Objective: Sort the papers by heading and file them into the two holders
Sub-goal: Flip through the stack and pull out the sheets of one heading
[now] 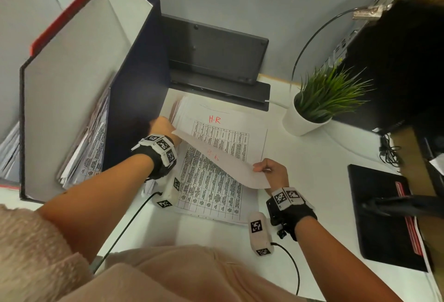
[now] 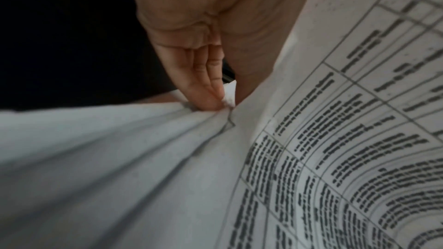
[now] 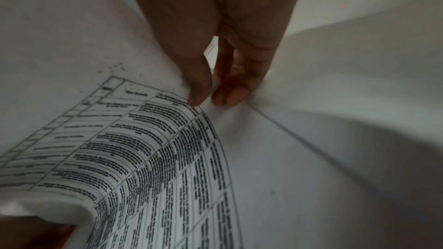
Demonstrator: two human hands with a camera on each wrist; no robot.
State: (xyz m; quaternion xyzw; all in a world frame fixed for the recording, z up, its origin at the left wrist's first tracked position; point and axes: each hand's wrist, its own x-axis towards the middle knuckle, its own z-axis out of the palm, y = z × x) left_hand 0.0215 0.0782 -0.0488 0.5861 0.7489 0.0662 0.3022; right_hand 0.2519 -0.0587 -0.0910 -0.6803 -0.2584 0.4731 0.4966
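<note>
A stack of printed table sheets (image 1: 213, 196) lies on the white desk, and the exposed page carries a red "H.R" heading (image 1: 214, 119). Both hands hold the top sheet (image 1: 223, 160) lifted and curled, its blank back towards me with faint red writing showing through. My left hand (image 1: 164, 125) pinches its far left corner (image 2: 223, 103). My right hand (image 1: 271, 169) pinches its right edge between thumb and fingers (image 3: 206, 102). A dark navy holder (image 1: 134, 80) stands at the left with papers (image 1: 89, 155) inside. Behind it stands a red-edged holder (image 1: 60, 20).
A potted green plant (image 1: 319, 102) sits right of the stack. A black laptop-like device (image 1: 216, 56) stands behind the papers. A black folder (image 1: 382, 210) lies at the right, with a dark computer case (image 1: 403, 61) and cables beyond it.
</note>
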